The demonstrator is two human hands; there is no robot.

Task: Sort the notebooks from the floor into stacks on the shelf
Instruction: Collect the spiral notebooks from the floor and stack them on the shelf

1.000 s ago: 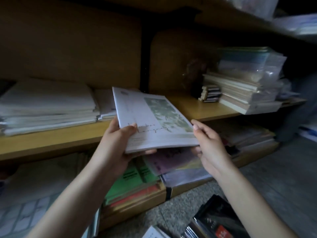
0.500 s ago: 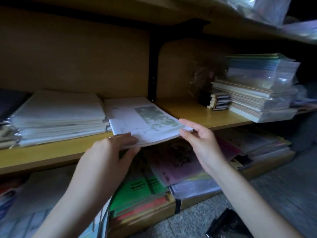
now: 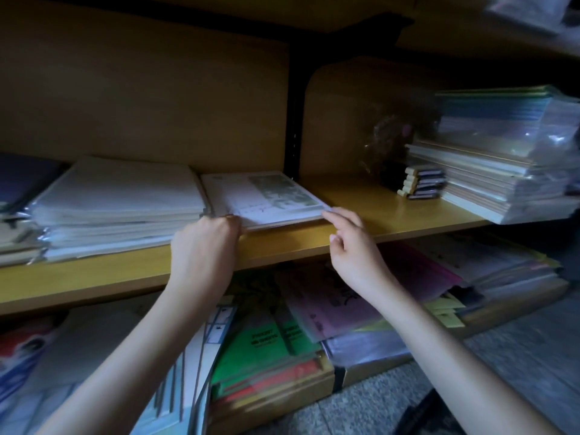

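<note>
A white notebook with a green picture on its cover lies flat on the wooden shelf, on a thin pile beside a taller white stack. My left hand is at the notebook's near left corner with its fingers curled at the edge; the fingertips are hidden. My right hand is at the near right corner. Its index finger touches that corner and the other fingers are loosely bent.
A black upright divides the shelf behind the notebook. Small dark pads and a wrapped stack of books sit to the right. The lower shelf holds green and pink booklets. Grey floor shows at the bottom right.
The notebook went from tilted in both hands down and forward onto the shelf, where it now lies flat. Both hands slid back to its near corners.
</note>
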